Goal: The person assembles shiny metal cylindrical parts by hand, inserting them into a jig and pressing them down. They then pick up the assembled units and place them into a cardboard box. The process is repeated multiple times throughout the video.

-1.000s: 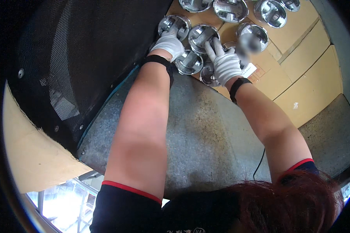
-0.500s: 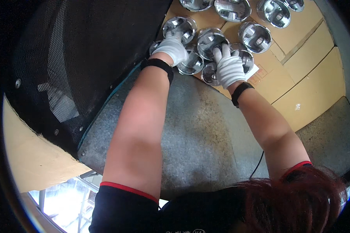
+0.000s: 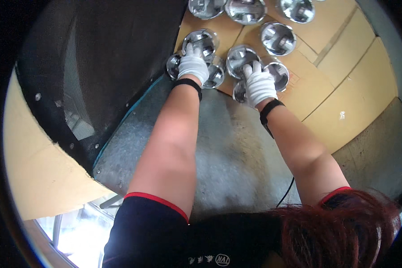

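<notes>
Steel cups under both gloves

Shiny metal cups (image 3: pixel 278 38), round and hollow, crowd the cardboard sheet (image 3: pixel 344 67) at its near-left corner. Both hands have slid further up the sheet since a second ago, so the work moves deeper into the cluster. Left hand (image 3: pixel 193 66), white knit glove, presses on a cup (image 3: pixel 200 41); right hand (image 3: pixel 259 84) covers another cup (image 3: pixel 239 58). Whether either truly clenches, I cannot tell. Rough grey floor (image 3: pixel 236 152) lies below.
</notes>
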`<state>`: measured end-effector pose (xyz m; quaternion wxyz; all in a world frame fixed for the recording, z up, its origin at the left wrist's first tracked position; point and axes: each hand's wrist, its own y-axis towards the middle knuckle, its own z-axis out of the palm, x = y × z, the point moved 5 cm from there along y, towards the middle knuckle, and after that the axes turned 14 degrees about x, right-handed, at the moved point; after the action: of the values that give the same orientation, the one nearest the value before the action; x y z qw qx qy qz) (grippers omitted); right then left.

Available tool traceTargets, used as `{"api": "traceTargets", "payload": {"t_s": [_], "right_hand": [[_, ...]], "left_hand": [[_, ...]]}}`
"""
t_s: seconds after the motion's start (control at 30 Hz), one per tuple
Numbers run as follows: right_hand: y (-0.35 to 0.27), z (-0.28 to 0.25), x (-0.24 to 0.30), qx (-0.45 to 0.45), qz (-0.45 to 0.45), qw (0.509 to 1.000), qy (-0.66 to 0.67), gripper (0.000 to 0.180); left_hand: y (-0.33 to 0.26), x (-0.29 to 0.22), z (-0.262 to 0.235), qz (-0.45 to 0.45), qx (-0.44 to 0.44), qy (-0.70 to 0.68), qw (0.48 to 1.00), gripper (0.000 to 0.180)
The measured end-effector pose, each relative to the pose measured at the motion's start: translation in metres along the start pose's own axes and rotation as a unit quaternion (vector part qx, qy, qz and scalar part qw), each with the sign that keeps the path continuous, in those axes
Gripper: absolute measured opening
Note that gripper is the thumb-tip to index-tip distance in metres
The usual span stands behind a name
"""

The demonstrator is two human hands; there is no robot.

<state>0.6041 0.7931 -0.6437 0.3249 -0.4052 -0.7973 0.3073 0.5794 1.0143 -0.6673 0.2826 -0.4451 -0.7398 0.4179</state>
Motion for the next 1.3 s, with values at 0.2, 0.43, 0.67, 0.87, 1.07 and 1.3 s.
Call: {"api": "traceTargets", "payload": {"t_s": [0.2,0.43,0.67,0.87,1.07,1.3], "right_hand": [[-0.125,-0.022,-0.069,0.051,-0.045,0.984,0.162,0.058],[-0.355,-0.071,-0.162,-0.097,0.148,0.966,0.188,0.064],[-0.626,-0.179,-0.194,-0.311,0.245,0.874,0.283,0.058],[-0.877,-0.168,-0.202,-0.477,0.292,0.71,0.428,0.065],[-1.049,-0.058,-0.267,-0.448,0.403,0.635,0.483,0.08],[-1.144,0.075,-0.376,-0.344,0.52,0.652,0.431,0.061]], "left_hand": [[-0.037,-0.026,-0.015,0.02,0.042,-0.159,0.986,0.088],[-0.216,-0.119,-0.081,0.169,0.024,-0.158,0.973,0.082],[-0.395,-0.194,-0.125,0.346,0.083,-0.165,0.92,0.045],[-0.436,-0.184,-0.127,0.265,-0.034,0.019,0.964,0.074],[-0.496,-0.25,-0.095,0.264,-0.061,0.087,0.959,0.078],[-0.733,-0.489,-0.013,0.42,0.017,0.122,0.899,0.084]]}}
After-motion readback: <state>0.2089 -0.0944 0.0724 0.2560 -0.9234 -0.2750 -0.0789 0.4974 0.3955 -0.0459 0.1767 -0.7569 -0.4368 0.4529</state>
